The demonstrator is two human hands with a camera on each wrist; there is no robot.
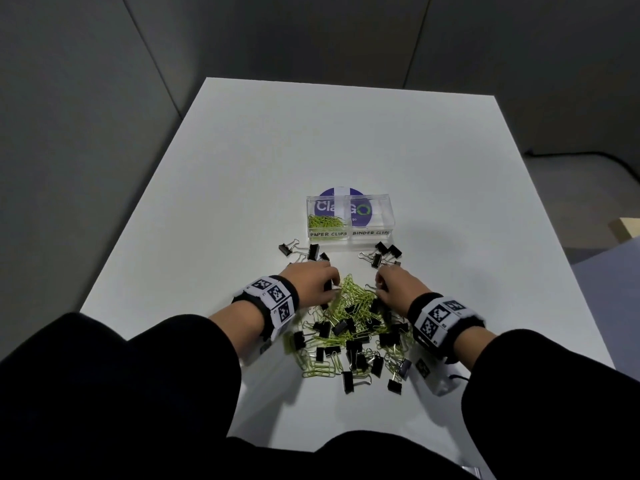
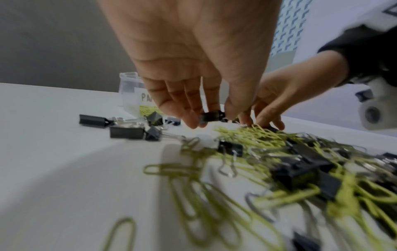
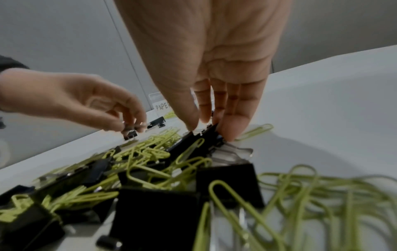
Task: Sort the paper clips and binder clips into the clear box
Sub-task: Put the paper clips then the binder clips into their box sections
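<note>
On the white table (image 1: 242,188) the clear box (image 1: 349,220) stands just beyond the mixed pile (image 1: 353,334), where the left hand (image 1: 311,282) pinches a black binder clip (image 2: 211,116) and the right hand (image 1: 398,289), nearer the empty binder-clip side, pinches another (image 3: 206,134).

White rectangular table (image 1: 242,174), matte top, evenly lit, soft shadows only. Grey panel walls (image 1: 86,98) behind it from 9 to 3 o'clock, a vertical seam (image 1: 427,36) near 12. Dark cable (image 1: 588,159) trails along the floor at 2 o'clock. Pale wooden corner (image 1: 628,228) and a bluish-grey surface (image 1: 609,268) sit at 3 o'clock.
</note>
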